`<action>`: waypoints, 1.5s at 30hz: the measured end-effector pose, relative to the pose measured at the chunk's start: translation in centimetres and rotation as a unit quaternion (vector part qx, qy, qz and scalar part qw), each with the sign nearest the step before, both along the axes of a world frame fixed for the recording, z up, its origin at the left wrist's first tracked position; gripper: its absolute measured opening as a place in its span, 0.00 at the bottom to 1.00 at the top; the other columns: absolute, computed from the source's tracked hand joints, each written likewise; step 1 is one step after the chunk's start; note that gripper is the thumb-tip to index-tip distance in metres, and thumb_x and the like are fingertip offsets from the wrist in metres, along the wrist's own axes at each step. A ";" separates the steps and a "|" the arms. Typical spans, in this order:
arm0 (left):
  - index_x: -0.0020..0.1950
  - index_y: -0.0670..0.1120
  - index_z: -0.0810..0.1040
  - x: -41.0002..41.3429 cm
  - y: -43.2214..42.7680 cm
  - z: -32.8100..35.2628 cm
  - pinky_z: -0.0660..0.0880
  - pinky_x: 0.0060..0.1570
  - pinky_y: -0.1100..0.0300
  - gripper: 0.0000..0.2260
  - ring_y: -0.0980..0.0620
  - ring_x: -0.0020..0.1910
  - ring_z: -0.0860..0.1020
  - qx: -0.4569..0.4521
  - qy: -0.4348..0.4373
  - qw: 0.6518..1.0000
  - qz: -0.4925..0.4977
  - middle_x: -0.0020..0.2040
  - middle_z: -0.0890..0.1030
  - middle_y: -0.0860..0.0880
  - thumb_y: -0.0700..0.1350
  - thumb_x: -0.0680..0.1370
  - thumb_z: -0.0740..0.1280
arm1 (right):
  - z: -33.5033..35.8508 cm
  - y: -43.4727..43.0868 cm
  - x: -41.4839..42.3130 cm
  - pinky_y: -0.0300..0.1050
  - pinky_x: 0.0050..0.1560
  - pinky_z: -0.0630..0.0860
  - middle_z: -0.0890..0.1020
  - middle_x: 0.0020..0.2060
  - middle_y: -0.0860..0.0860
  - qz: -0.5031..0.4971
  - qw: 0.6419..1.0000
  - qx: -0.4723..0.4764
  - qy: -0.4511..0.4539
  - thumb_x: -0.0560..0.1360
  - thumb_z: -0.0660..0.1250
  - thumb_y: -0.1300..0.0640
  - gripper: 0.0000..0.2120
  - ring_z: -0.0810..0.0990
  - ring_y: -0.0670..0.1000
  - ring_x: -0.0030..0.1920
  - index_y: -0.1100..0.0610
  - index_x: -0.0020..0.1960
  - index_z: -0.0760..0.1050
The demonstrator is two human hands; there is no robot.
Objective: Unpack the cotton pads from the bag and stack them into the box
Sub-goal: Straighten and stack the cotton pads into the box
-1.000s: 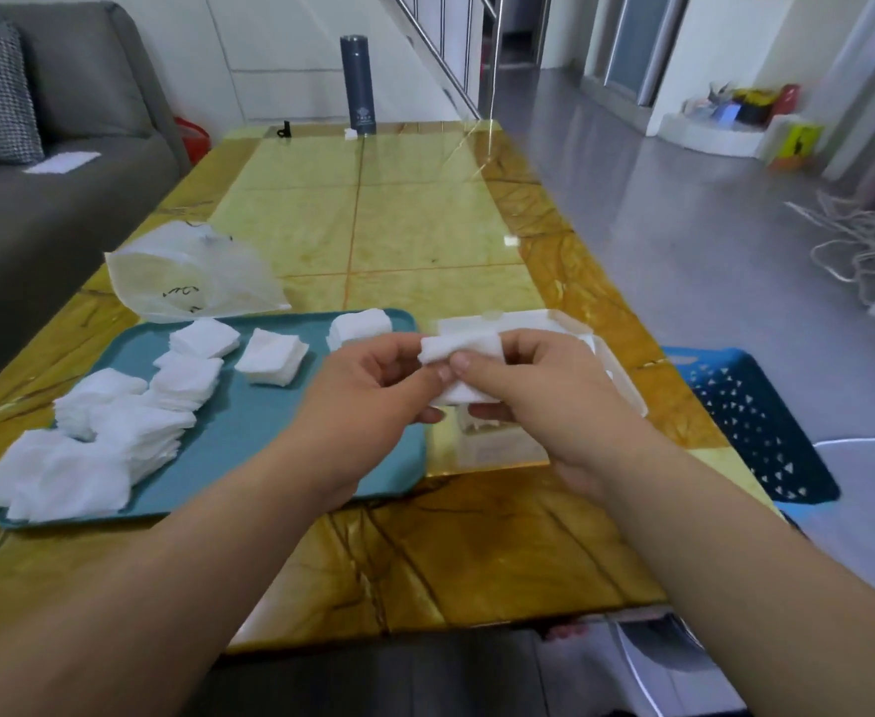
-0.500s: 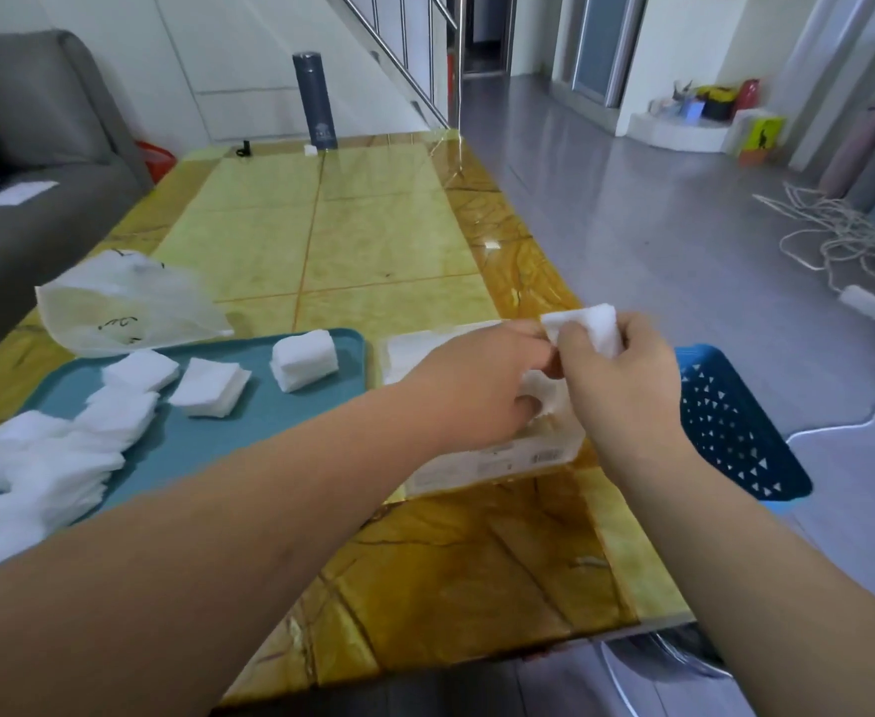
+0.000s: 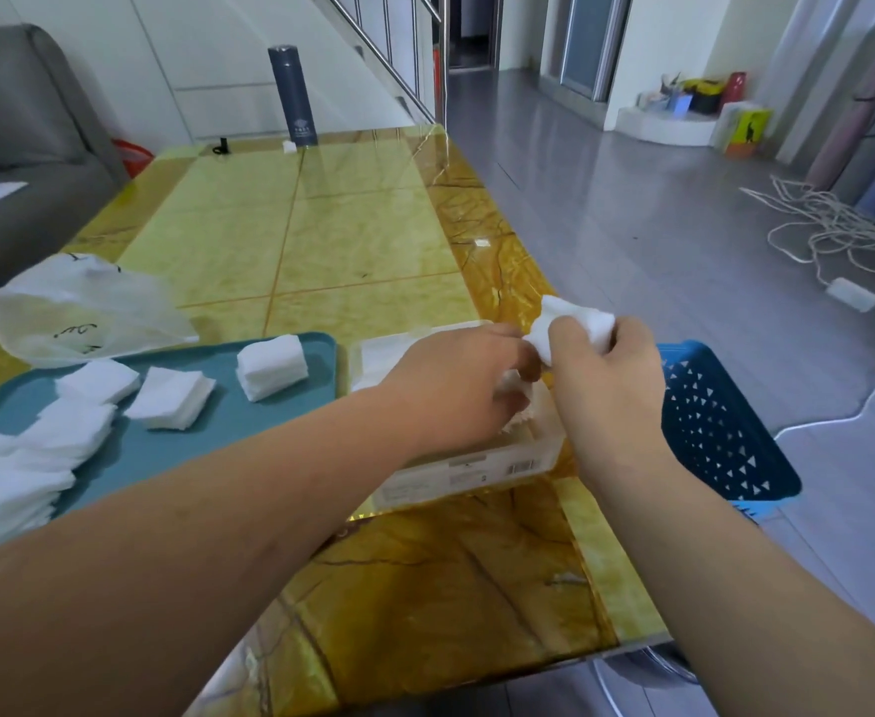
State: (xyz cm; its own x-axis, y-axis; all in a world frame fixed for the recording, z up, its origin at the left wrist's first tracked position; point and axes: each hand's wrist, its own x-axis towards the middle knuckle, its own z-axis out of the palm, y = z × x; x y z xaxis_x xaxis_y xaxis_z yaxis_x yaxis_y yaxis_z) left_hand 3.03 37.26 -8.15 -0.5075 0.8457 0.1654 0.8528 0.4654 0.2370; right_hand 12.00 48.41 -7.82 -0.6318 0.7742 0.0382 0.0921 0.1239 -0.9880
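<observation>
My right hand (image 3: 606, 375) grips a small stack of white cotton pads (image 3: 564, 323) above the right end of the clear plastic box (image 3: 476, 468). My left hand (image 3: 456, 385) reaches over the box, its fingers pinching the lower edge of the same stack. Some pads lie inside the box (image 3: 378, 354), partly hidden by my left hand. Several loose stacks of pads (image 3: 269, 367) lie on the teal tray (image 3: 228, 437) to the left. The crumpled clear bag (image 3: 78, 313) sits behind the tray.
The box stands near the right edge of the yellow marble table (image 3: 321, 240). A blue perforated basket (image 3: 714, 421) is on the floor to the right. A dark flask (image 3: 293, 95) stands at the far end. A grey sofa (image 3: 16, 147) is left; cables (image 3: 828, 230) lie on the floor.
Both hands carried the stack of pads rightward from above the tray's edge to over the right end of the box. The view turned to the right.
</observation>
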 end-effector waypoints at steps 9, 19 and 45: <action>0.56 0.54 0.82 -0.4 -1.6 0.4 0.78 0.51 0.51 0.09 0.50 0.52 0.79 -0.060 -0.012 0.998 0.013 0.50 0.80 0.56 0.52 0.80 0.64 | -0.5 -0.3 0.1 0.47 0.37 0.72 0.75 0.43 0.50 0.070 0.994 0.074 -0.050 0.81 0.63 0.51 0.09 0.74 0.48 0.40 0.58 0.52 0.70; 0.65 0.56 0.79 -0.5 -2.8 1.3 0.67 0.40 0.55 0.15 0.49 0.45 0.73 -0.229 0.065 0.971 -0.001 0.62 0.72 0.51 0.55 0.84 0.57 | -0.9 -1.8 0.1 0.51 0.36 0.74 0.74 0.35 0.47 0.143 0.924 0.326 -0.141 0.82 0.63 0.46 0.12 0.76 0.59 0.37 0.52 0.53 0.62; 0.63 0.62 0.77 -1.2 -5.3 0.9 0.71 0.41 0.56 0.13 0.50 0.56 0.80 -0.228 0.060 0.972 -0.011 0.60 0.80 0.60 0.58 0.80 0.61 | -0.1 -3.6 -3.9 0.58 0.81 0.53 0.73 0.32 0.47 0.140 0.792 0.453 -0.385 0.77 0.66 0.57 0.11 0.78 0.55 0.43 0.51 0.59 0.77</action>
State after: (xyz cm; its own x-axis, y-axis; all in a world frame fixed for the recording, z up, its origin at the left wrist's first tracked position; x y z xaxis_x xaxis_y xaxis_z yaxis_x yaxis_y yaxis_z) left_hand 1.84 31.97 -7.23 -0.4882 0.8557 -0.1717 0.8727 0.4797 -0.0907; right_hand 8.11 44.78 -7.90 -0.8794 0.4758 0.0175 0.4685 0.8712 -0.1465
